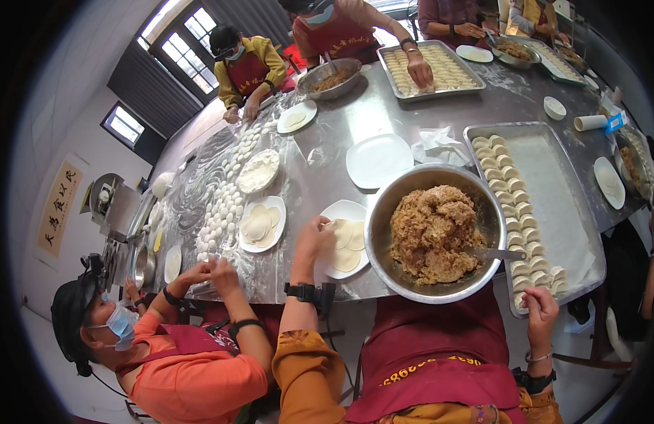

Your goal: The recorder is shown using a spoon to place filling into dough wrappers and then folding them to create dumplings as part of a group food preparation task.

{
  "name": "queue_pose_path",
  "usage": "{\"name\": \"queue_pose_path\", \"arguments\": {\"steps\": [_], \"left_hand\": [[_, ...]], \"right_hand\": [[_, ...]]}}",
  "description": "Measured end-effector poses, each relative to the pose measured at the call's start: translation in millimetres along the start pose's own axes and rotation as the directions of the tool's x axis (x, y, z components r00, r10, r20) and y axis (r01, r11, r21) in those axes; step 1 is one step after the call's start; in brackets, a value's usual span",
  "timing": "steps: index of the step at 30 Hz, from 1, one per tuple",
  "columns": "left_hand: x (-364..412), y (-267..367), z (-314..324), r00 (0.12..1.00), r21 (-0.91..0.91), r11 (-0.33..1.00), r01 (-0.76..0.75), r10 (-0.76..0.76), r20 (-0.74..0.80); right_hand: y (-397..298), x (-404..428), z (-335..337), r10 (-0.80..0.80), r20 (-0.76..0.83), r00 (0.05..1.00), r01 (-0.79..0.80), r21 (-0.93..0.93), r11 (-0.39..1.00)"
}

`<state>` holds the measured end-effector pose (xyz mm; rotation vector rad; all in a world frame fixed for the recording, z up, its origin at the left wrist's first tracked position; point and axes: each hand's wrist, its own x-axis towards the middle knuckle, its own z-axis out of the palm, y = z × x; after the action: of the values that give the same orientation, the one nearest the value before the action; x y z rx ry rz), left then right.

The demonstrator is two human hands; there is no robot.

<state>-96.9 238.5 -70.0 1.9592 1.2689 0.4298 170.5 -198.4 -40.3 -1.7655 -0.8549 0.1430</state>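
Note:
My left hand (312,241) reaches over a white plate (335,273) of round dough wrappers (347,258), its fingertips pinching the edge of one wrapper (337,229). Beside that plate a large steel bowl (377,265) holds brown minced filling (433,230), and a metal spatula's handle (496,254) rests across the rim. My right hand (540,310) hovers at the near end of a metal tray (592,281), its fingers curled close to the last dumplings (559,278). Whether they touch a dumpling or hold anything is hidden. Folded dumplings stand in rows along the tray's left side.
An empty white plate (380,160) and crumpled tissue (441,147) lie beyond the bowl. To the left are another wrapper plate (276,241), floured dough pieces (221,212) and a flour bowl (259,170). A co-worker (194,360) sits close on my left; others work across the table.

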Motion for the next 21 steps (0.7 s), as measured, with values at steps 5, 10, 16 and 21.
{"name": "queue_pose_path", "arguments": {"steps": [5,10,16,21], "left_hand": [[-14.5,16.9,5.6,0.994,-0.346,0.937,-0.049,0.011,-0.110],[-15.2,23.4,10.2,0.984,-0.420,0.898,0.127,-0.167,-0.059],[-0.7,-5.4,13.5,0.996,-0.371,0.925,0.082,-0.093,-0.014],[-26.4,32.6,8.8,0.998,-0.254,0.967,0.004,-0.020,-0.058]], "right_hand": [[2.4,-0.9,0.9,0.025,0.002,1.000,-0.025,0.028,0.999],[3.0,-2.1,1.0,0.018,0.006,1.000,-0.018,0.038,0.999],[1.6,-4.0,0.6,0.009,0.025,1.000,-0.010,0.056,0.998],[-1.1,-6.4,1.3,0.039,0.015,0.999,-0.040,0.069,0.997]]}}
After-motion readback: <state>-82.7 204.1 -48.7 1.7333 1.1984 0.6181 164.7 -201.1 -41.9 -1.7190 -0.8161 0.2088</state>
